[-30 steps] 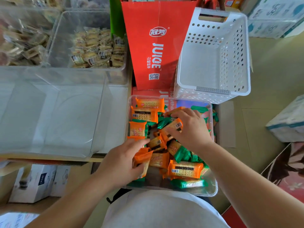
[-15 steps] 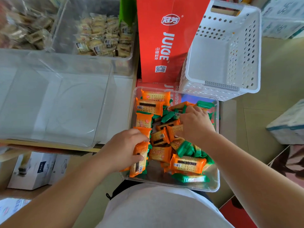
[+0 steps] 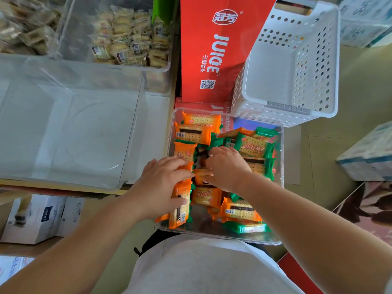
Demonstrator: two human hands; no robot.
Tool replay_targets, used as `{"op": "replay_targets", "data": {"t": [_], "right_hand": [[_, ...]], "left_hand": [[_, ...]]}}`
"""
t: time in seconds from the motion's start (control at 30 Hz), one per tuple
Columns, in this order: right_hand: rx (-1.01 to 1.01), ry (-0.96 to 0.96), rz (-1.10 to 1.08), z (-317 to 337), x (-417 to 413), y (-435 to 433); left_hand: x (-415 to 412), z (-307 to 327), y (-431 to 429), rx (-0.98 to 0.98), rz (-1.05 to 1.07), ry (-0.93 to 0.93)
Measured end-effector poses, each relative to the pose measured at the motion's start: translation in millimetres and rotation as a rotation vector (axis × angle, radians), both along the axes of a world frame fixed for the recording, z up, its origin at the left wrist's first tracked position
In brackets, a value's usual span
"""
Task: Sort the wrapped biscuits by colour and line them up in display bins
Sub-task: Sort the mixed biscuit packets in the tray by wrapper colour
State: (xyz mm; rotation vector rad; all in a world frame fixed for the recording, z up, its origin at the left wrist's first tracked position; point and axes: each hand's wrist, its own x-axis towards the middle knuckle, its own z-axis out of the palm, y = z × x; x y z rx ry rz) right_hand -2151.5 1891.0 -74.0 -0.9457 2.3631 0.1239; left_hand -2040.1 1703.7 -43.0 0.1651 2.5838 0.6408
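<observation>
**A:** Since 0.5 s ago your right hand (image 3: 227, 168) has come in from the far middle of the clear tray (image 3: 281, 187). It now meets your left hand (image 3: 161, 187) at the tray's centre.

**B:** Your left hand grips an orange stack (image 3: 179, 209), thumb across its face and fingers reaching over its far end. The stack stands on edge at the tray's near left.

**A:** Your right fingers bend down over 1 orange packet (image 3: 200, 175), just beside that stack. Whether they pinch it, I cannot tell.

**B:** Green packets (image 3: 253, 146) lie on the tray's right side, with 1 more along the near rim. 2 orange ones lie flat at the far left.

**A:** The large clear bin (image 3: 74, 134) sits left of the tray, and the white basket (image 3: 297, 60) is at the far right. The red juice carton (image 3: 214, 49) stands between them, at the far side.
</observation>
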Motion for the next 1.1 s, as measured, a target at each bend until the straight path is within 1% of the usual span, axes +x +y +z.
{"op": "replay_targets", "data": {"t": [0.07, 0.17, 0.23, 0.33, 0.4, 0.5, 0.6, 0.67, 0.73, 0.8, 0.83, 0.9, 0.97, 1.03, 1.1], "right_hand": [[0.076, 0.035, 0.009, -11, 5, -2], [0.128, 0.101, -0.039, -19, 9, -2], [0.155, 0.101, -0.058, -16, 7, -3], [0.203, 0.106, 0.004, -4, 3, -7], [0.199, 0.075, 0.008, 5, 2, -7], [0.127, 0.019, -0.076, 23, 0, 0], [0.022, -0.009, -0.223, 41, -7, 18], [-0.069, -0.016, -0.354, 50, -13, 31], [-0.185, -0.014, -0.497, 61, -20, 45], [-0.321, -0.034, -0.643, 73, -26, 57], [-0.41, -0.073, -0.724, 78, -27, 61], [-0.647, -0.234, -0.889, 81, -26, 63], [-0.884, -0.417, -0.995, 79, -22, 57], [-0.976, -0.475, -0.993, 71, -13, 44], [-0.938, -0.443, -0.898, 64, -2, 29]], "left_hand": [[1, 0, -1, 0.047, 0.046, -0.018], [3, 0, 1, 0.057, 0.077, 0.003], [4, -1, 2, 0.027, 0.07, 0.026], [7, -2, 2, 0.027, 0.075, 0.061], [8, -3, 1, 0.033, 0.072, 0.084], [9, -3, 1, 0.005, 0.054, 0.091], [9, -4, 3, -0.074, -0.048, 0.181], [9, -5, 5, -0.063, -0.061, 0.226], [7, -2, 7, -0.009, -0.004, 0.249], [2, 5, 11, 0.093, 0.108, 0.23], [-1, 9, 13, 0.17, 0.194, 0.202], [-8, 18, 17, 0.358, 0.411, 0.1], [-17, 26, 24, 0.596, 0.644, -0.027], [-25, 29, 31, 0.868, 0.848, -0.179], [-33, 31, 38, 1.085, 0.956, -0.28]]}}
